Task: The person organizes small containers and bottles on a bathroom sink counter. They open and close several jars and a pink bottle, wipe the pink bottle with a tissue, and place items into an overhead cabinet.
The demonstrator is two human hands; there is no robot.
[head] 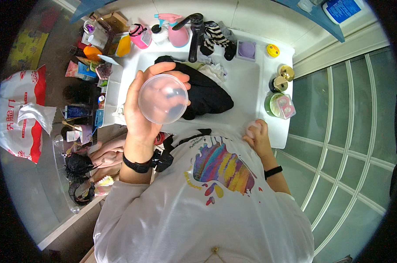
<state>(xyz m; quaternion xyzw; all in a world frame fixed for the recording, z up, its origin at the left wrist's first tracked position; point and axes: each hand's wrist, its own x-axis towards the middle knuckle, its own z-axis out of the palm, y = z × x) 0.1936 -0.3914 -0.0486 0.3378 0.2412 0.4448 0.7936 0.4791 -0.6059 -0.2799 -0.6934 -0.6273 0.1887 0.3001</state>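
Observation:
My left hand (141, 98) is raised over the left part of the white sink (247, 88), its fingers curled around a translucent round plastic lid or shallow container (163, 98). At the sink's near right edge, my right hand (259, 136) grips a small pale pinkish round thing (252, 129), partly hidden by the fingers. Black cloth (208, 93) lies in the sink, with whitish cloth (214, 71) beside it. Striped black-and-white socks (216, 37) rest at the back rim by the dark faucet (195, 36).
A pink spray bottle (178, 35) and a pink pump bottle (140, 36) stand behind the sink. Several small jars and a clear case (285, 107) line the right rim. Toiletries crowd the left side near a white-and-red packet (22, 113). A blue shelf (316, 16) overhangs the back right.

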